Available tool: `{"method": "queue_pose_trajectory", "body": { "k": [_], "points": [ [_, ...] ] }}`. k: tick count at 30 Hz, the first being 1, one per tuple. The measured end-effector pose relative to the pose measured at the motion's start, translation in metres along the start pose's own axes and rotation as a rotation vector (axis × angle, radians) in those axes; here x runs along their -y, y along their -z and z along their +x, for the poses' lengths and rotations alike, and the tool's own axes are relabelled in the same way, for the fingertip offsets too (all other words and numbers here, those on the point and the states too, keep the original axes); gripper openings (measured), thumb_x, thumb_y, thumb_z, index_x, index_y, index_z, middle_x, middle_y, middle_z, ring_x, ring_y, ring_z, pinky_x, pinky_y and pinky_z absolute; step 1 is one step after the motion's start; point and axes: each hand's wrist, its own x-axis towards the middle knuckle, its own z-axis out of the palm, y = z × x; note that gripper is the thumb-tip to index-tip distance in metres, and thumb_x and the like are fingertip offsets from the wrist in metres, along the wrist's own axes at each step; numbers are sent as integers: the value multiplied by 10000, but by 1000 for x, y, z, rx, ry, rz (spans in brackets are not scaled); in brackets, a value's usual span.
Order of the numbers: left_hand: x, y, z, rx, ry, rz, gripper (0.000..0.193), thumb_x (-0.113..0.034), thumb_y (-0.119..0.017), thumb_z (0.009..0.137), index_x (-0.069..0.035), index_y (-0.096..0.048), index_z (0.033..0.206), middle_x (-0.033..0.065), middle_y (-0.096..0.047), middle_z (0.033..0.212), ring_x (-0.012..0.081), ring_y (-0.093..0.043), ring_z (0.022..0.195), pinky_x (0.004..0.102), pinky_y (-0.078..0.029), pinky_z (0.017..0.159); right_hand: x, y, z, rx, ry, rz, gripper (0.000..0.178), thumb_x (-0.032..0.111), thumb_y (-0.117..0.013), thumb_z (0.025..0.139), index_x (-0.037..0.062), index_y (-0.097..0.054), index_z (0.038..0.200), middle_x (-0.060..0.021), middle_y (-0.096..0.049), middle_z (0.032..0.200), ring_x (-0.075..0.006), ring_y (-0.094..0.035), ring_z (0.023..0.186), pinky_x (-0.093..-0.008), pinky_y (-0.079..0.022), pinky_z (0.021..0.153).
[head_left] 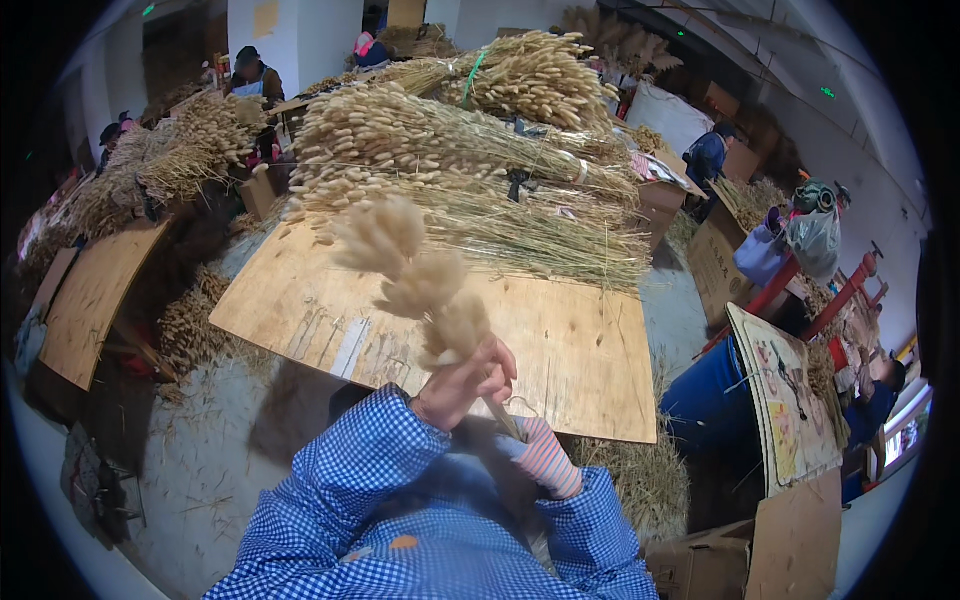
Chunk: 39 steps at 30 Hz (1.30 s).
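Over the front edge of a plywood table (560,345), my left hand (468,385) is closed around a bunch of dried bunny tail grass (415,285) just below its fluffy cream heads. The heads fan out up and to the left and look smeared by motion. Lower down and to the right, my right hand (535,450), in a pink-and-grey striped covering, is closed at the stem ends; its fingertips are partly hidden. Beyond my hands, a large pile of dried bunny tail grass (400,150) lies across the table's far half, some bundles tied with bands.
Another plywood board (95,300) stands at the left beside more heaped grass. To the right are a blue barrel (705,400), a stained board (785,400) and cardboard boxes (720,265). Several people work farther back, one in dark blue (708,160). Loose stalks litter the floor.
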Motion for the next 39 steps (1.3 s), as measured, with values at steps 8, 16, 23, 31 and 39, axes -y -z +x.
{"method": "queue_pose_trajectory", "body": {
  "k": [8,16,23,31,39],
  "points": [
    [9,-1,-6,64,91,-79,465,-419,-495,977,-27,-567,739,-4,-378,554,114,-451,539,243,-371,538,-16,9,0,313,-81,150,412,418,-635,866,12,-577,823,-18,-529,740,-112,-475,675,-299,-403,596],
    [7,-4,-11,-80,104,-133,525,-429,-487,980,-101,-443,573,-31,-286,509,91,-308,468,236,-263,464,-44,16,3,478,-144,0,412,437,-623,873,38,-579,781,-38,-535,665,-124,-478,611,-273,-402,550],
    [4,8,-6,-241,41,-115,577,-475,-474,978,-136,-357,527,-48,-251,479,69,-237,417,226,-177,401,-77,29,-15,337,-345,-262,333,291,-688,853,7,-663,1025,-72,-680,797,-179,-640,747,-299,-510,708],
    [7,8,-1,-353,-52,-4,554,-467,-491,974,-149,-351,543,-55,-244,486,65,-236,424,230,-162,402,0,60,-50,-146,-38,-522,517,291,-700,794,-4,-570,1198,-205,-628,1133,-315,-629,1027,-369,-498,894],
    [11,-7,5,-502,-38,-17,466,-407,-552,959,-151,-411,596,-56,-298,516,59,-253,454,229,-205,435,-27,-43,39,-130,128,-37,384,223,-602,877,50,-555,1217,-212,-651,983,-326,-645,893,-385,-501,765]
  ]
}}
